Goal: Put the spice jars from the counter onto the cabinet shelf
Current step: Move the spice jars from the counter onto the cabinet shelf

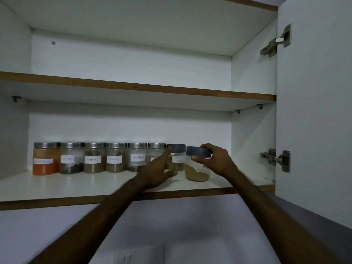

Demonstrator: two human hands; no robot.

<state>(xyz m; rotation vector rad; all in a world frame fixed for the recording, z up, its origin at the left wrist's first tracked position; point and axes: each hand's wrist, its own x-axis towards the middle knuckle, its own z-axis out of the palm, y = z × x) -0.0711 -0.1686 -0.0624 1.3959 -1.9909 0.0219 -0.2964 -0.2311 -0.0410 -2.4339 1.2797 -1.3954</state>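
Observation:
Several labelled spice jars [95, 158] with silver lids stand in a row on the lower cabinet shelf [85, 185]. At the row's right end stands a grey-lidded jar [178, 155] with a white label. My left hand [159, 172] rests against its front, index finger pointing up at its lid. My right hand [213, 161] grips another grey-lidded jar [198, 164] by the lid, tilted, its base with brown powder just above or on the shelf, right of the row.
The upper shelf [133, 86] holds nothing visible. The cabinet door [314, 111] stands open at the right with two metal hinges [276, 160]. A white wall and a switch plate [137, 254] lie below the cabinet.

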